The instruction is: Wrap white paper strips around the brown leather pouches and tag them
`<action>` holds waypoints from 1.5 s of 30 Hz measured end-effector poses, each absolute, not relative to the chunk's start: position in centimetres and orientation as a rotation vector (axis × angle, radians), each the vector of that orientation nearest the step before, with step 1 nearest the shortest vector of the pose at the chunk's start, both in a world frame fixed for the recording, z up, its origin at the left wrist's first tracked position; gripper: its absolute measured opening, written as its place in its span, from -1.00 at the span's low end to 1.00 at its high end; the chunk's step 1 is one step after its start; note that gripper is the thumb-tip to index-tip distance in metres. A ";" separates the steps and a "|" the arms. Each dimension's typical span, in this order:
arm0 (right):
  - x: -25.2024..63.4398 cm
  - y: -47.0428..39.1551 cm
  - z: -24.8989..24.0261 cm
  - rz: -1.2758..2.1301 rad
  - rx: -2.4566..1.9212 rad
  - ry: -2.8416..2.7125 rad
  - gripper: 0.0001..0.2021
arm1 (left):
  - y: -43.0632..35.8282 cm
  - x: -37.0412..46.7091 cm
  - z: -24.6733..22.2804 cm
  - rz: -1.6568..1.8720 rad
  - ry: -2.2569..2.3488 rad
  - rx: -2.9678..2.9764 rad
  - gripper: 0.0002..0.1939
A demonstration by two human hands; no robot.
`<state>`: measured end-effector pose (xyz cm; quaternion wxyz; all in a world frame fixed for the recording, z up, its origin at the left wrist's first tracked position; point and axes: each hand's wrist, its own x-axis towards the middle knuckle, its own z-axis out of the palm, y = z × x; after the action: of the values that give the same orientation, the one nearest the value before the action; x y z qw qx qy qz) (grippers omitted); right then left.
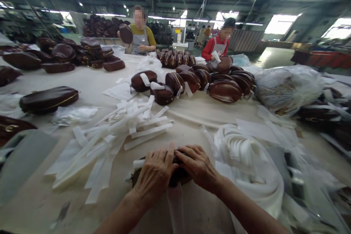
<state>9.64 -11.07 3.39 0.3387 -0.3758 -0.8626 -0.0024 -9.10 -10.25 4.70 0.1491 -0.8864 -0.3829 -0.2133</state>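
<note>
A small dark brown leather bag (179, 178) lies on the table right in front of me, mostly covered by my hands. My left hand (156, 168) grips its left part, with the thumb toward the middle. From the right, my right hand (197, 164) bends its fingers over the bag's top edge, close to the left fingertips. A white strip end (138, 163) pokes out left of my left hand. Below the bag, a translucent strip (175, 204) hangs toward me. Loose white strips (109, 146) are heaped at the left, and a coil of white strip material (246, 161) sits at the right.
Several finished-looking brown bags (225, 90) stand across the table, with more bags (63, 53) at the far left. A stuffed clear plastic bag (287, 86) lies at the right. Two co-workers, one in a checked apron (140, 42), one in red sleeves (208, 49), handle bags opposite.
</note>
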 end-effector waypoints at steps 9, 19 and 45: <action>16.2 -10.1 0.7 0.064 -2.180 -1.796 -0.74 | -10.4 -10.4 4.3 -0.749 -0.944 -2.455 -0.65; 18.6 -6.6 -1.9 0.173 -2.389 -1.661 -0.86 | -10.1 -11.0 4.7 -0.735 -0.959 -2.596 -0.67; 10.2 -7.6 3.1 1.430 -1.161 -1.407 -0.69 | -10.1 -9.1 6.4 -0.711 -1.251 -3.147 -0.58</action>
<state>10.24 -7.64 3.09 0.4002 -0.4590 -0.5563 0.5654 -9.11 -10.08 6.38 -0.1586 -0.8979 -0.3570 -0.2029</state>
